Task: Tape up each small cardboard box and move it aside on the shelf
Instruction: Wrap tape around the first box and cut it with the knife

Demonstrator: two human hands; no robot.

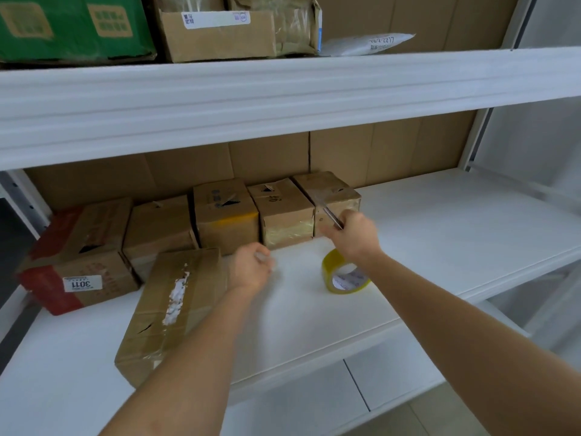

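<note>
A row of small cardboard boxes stands at the back of the white shelf point(440, 234). The rightmost box point(333, 191) and its neighbour point(284, 215) carry glossy tape. My right hand point(353, 232) grips a thin metal blade point(330, 214) whose tip lies against the rightmost box's front face. My left hand point(251, 267) hovers over the shelf with curled fingers, pinching a small pale scrap point(261, 257) that is blurred. A yellow tape roll point(341, 273) stands on the shelf under my right wrist.
Further left stand three more boxes: one with yellow tape point(224, 212), another brown one point(157, 229), and a red-and-brown box labelled 3011 point(81, 256). A long flat box point(171, 309) lies in front by my left forearm. The upper shelf point(283, 96) overhangs close above.
</note>
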